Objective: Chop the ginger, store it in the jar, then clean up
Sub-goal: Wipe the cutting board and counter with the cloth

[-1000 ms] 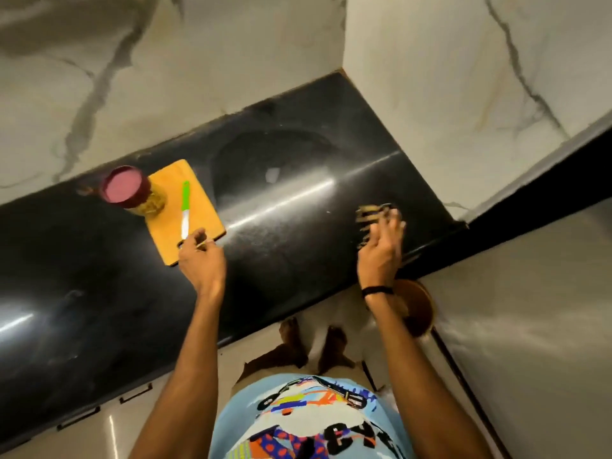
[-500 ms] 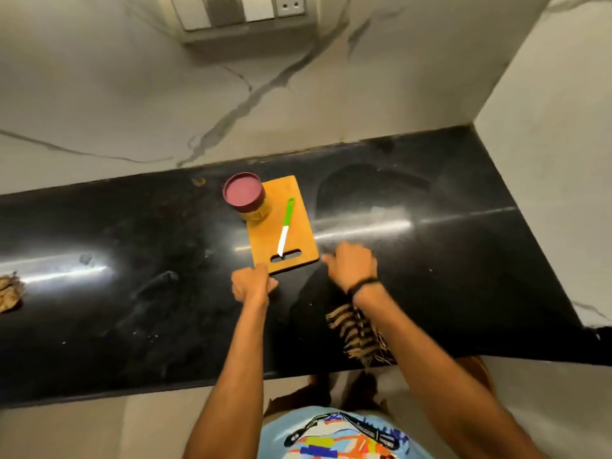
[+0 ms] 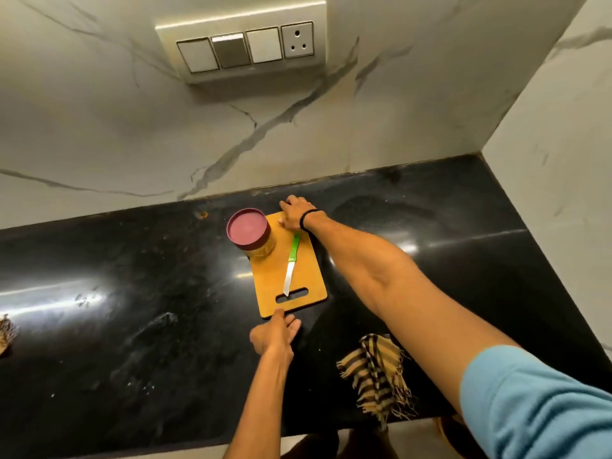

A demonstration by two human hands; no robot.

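Note:
An orange cutting board [image 3: 299, 260] lies on the black counter [image 3: 132, 326]. On its far left corner stands a jar [image 3: 250, 235] with a maroon lid closed on it. A green-handled knife [image 3: 291, 263] lies along the board, its tip at the handle slot. My right hand [image 3: 296, 215] reaches across and grips the board's far edge, thumb on top. At the board's near edge, my left hand [image 3: 276, 332] touches it with straight fingers. No ginger is visible on the board.
A striped brown-and-yellow cloth [image 3: 377, 372] lies bunched near the counter's front edge on the right. A brownish object [image 3: 6, 332] sits at the far left edge. Marble walls close the back and right, with a switch panel [image 3: 246, 49] above.
My right hand let go of the striped cloth, which now lies on the counter, and reached to the board's far edge. My left hand stays at the near edge.

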